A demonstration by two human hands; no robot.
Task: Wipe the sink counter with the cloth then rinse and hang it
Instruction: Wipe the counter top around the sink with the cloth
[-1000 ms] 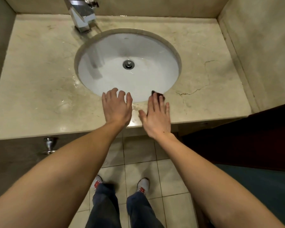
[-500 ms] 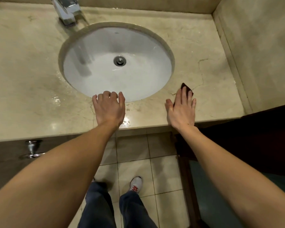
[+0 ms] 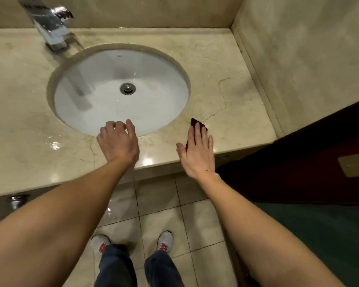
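A small dark red cloth lies flat on the beige marble counter, to the right of the basin's front edge. My right hand presses on it with flat fingers, so only its far corner and a sliver by the thumb show. At the front rim of the white oval sink rests my left hand, fingers curled over the edge and holding nothing. The counter shines wet on the left side.
A chrome faucet stands at the back left of the basin. Beige walls close the counter at the back and right. A dark wooden door stands to the right below the counter edge. My shoes are on the tiled floor.
My right hand slid the cloth rightward along the front of the counter, away from the left hand. The left hand's fingers curled at the basin rim.
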